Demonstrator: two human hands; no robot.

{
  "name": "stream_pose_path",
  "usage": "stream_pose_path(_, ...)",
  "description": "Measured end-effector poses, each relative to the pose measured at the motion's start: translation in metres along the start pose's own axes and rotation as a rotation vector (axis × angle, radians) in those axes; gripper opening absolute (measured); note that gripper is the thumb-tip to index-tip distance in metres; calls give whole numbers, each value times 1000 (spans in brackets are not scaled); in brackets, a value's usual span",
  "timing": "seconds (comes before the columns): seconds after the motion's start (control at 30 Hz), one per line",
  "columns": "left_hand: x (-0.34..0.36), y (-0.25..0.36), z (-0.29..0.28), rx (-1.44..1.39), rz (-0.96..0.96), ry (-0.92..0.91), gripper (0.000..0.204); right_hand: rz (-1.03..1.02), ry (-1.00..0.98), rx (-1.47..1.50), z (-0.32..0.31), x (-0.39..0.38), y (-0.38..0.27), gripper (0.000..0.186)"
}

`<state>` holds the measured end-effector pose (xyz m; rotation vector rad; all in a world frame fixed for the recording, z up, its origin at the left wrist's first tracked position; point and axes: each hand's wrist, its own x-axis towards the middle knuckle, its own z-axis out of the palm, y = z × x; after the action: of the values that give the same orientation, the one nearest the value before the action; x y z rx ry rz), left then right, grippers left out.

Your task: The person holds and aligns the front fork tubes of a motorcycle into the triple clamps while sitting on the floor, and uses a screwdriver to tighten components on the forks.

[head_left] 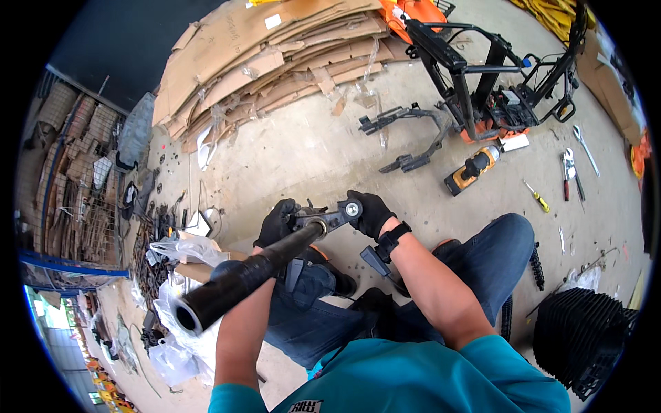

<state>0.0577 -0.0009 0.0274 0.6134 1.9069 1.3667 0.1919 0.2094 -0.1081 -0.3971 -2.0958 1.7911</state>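
Between my knees I hold a steering stem (258,267), a thick dark tube whose hollow end tilts up toward the lower left. At its far end is a metal fork clamp (335,219) with a round silver bolt or bush. My left hand (277,223), in a black glove, is closed around the clamp's left side. My right hand (373,215), also gloved, grips the right side next to the silver bolt. The fingertips of both hands are partly hidden behind the part. Two black pedal-like pieces (374,263) show below my hands; what they join to cannot be made out.
A black vehicle frame (475,69) stands far right, with a loose black bracket (437,141) and a cordless impact wrench (472,169) near it. Pliers (567,175), a spanner (586,151) and a yellow screwdriver (537,197) lie right. Stacked cardboard (275,62) lies ahead; plastic bags (175,358) lie left.
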Motion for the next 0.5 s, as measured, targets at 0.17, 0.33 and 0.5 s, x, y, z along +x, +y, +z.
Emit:
stream_pose_path(0.17,4,43,-8,-345,-52,-121,31,143,-105,312,-5,28,3,25)
stream_pose_path(0.33,22,71,-23,-227,115,-113,21,270,-155,435,-27,61,-56,22)
stream_pose_path(0.5,50,89,-44,242,405,-70,15,309,-92,650,-41,93,-98,35)
